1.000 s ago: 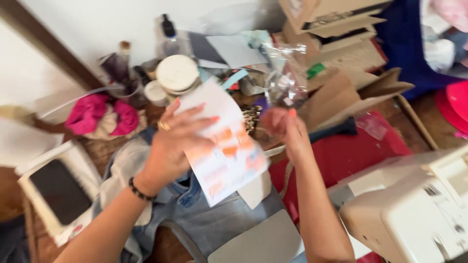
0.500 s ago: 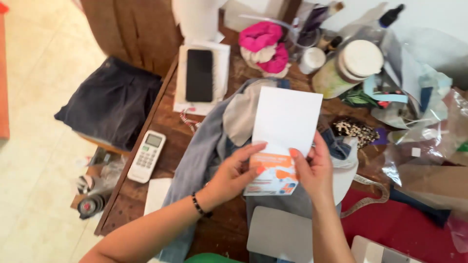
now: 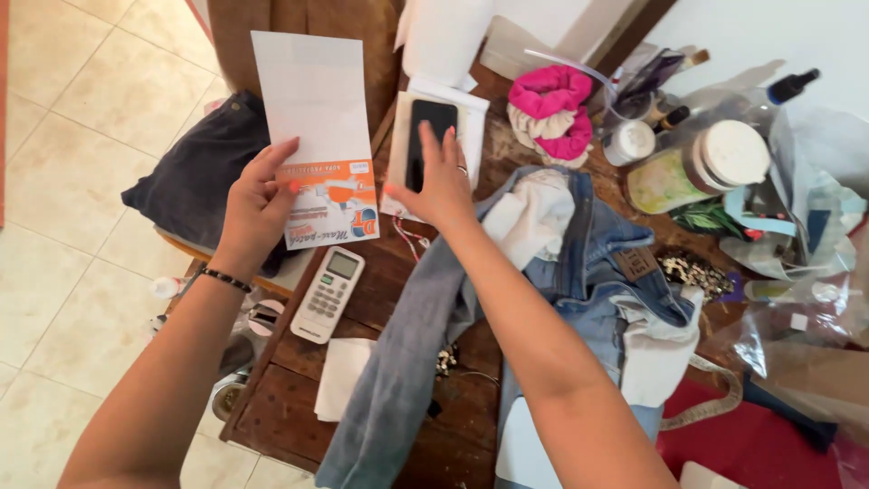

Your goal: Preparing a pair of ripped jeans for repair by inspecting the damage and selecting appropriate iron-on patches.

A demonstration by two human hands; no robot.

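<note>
Fingers of my left hand (image 3: pixel 258 204) pinch the lower edge of a white paper packet (image 3: pixel 317 136) with an orange printed band, thumb on its front, holding it upright over the table's left edge. My right hand (image 3: pixel 439 181) lies flat and spread, fingers apart, gripping nothing, its fingertips on a black phone (image 3: pixel 425 140) that sits on a white box (image 3: pixel 453 113). My palm covers the phone's lower end and the near part of the box, so I cannot tell what lies under there. A red and white cord (image 3: pixel 412 240) peeks out just below my wrist.

Just beside the packet, a white remote control (image 3: pixel 328 294) lies on the wood, a folded white cloth (image 3: pixel 339 376) near it. Blue jeans (image 3: pixel 579 272) sprawl across the middle, inside-out pockets showing; my forearm hides part of them. Beyond, a pink and white fabric bundle (image 3: pixel 552 113), a lidded jar (image 3: pixel 697 167) lying on its side, and small bottles crowd together, hard to sort. Clear plastic bags (image 3: pixel 806 272) on the right blur what is inside them.

All of it rests on a dark wooden table (image 3: pixel 272 417), cut off at the bottom. Dark folded clothing (image 3: pixel 195 177) lies on something beside the table, over a pale tiled floor (image 3: pixel 63 181).
</note>
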